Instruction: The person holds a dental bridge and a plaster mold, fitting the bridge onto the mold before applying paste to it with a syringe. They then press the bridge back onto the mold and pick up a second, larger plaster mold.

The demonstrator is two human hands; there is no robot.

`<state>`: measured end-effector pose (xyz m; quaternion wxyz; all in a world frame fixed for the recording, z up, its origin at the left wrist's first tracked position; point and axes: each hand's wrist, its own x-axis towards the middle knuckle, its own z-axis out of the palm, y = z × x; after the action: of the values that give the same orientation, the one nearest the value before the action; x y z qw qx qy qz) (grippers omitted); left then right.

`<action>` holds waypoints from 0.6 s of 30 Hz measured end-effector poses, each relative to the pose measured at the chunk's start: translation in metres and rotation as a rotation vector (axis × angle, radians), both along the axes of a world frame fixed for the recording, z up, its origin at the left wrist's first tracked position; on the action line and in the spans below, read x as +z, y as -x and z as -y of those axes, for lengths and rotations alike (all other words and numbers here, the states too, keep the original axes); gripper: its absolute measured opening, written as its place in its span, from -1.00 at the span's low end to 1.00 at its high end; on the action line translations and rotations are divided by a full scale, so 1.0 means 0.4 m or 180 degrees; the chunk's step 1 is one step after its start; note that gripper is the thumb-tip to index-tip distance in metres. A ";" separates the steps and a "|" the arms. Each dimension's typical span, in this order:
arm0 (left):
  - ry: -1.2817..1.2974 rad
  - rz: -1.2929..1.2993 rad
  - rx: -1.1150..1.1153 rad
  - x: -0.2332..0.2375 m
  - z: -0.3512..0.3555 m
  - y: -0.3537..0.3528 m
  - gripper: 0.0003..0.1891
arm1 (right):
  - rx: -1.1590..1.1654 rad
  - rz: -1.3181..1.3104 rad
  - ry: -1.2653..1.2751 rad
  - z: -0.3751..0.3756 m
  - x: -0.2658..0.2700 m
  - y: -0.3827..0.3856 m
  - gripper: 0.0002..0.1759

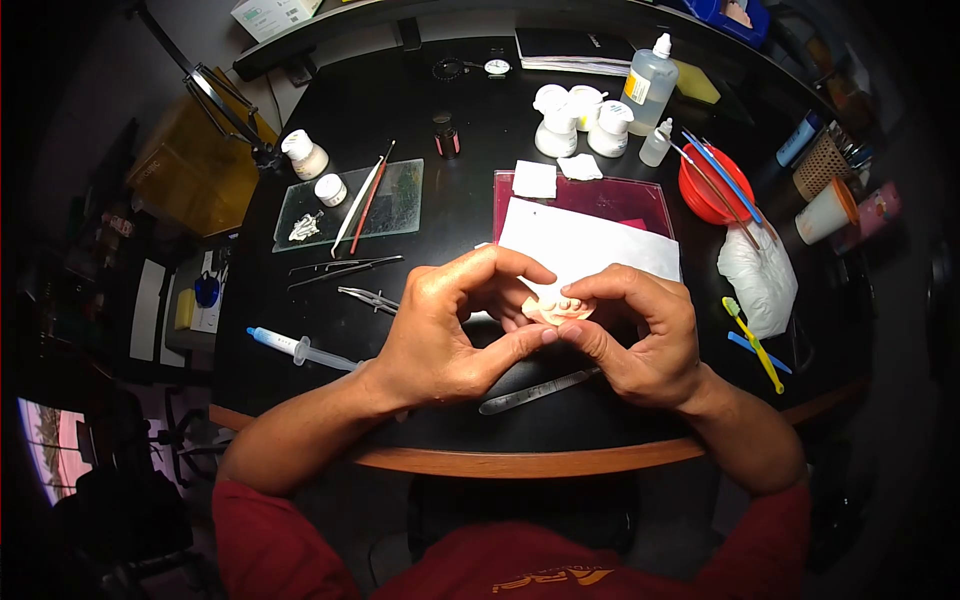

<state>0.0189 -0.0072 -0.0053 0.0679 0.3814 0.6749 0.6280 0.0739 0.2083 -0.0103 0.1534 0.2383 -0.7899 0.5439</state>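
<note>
**Item held.** Denture [562,308]: small pink piece with pale teeth, apparently a denture base, though it is half hidden by the fingers. It sits just above the desk [450,210] near its front edge, over the near corner of a white paper [590,245].

**Grip.** Left hand [440,330] and right hand [640,335] both pinch the denture between thumb and forefinger tips. The thumbs meet under it and the other fingers are curled.

**Handling note.** The piece looks thin and brittle, so light, even pressure from both sides is probably best. Resting the wrists on the desk would steady it. Working low over the paper means a slip costs little.

**Close by.**
- Scalpel [535,392]: flat on the desk just below the hands, and the nearest hazard to the wrists.
- Syringe [300,350]: beside the left wrist.
- Tweezers [345,268]: further left.
- Toothbrush [755,345]: right of the right hand.
- White cloth [760,275]: above the toothbrush.

**Further back.**
- Glass slab [395,195], with brushes [365,195] lying across it.
- Three white jars [580,120].
- Bottle [648,85].
- Red bowl [700,190].
- Cup [825,212].

All of these are well apart from the hands.
</note>
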 end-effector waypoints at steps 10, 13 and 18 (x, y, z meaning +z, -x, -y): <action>0.0257 0.0108 -0.0130 0.005 0.012 0.000 -0.71 | 0.0002 0.0032 0.0006 0.001 0.004 -0.002 -0.75; 0.0191 0.0070 -0.0059 0.011 0.006 -0.003 -0.71 | 0.0002 -0.0012 -0.0021 0.000 0.006 -0.002 -0.75; 0.0261 -0.0009 -0.0119 0.005 0.011 0.003 -0.73 | 0.0002 -0.0060 -0.0173 -0.002 0.012 0.001 -0.74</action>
<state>0.0178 -0.0115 -0.0032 0.0943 0.3917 0.6929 0.5980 0.0736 0.2093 -0.0054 0.1541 0.2478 -0.8028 0.5199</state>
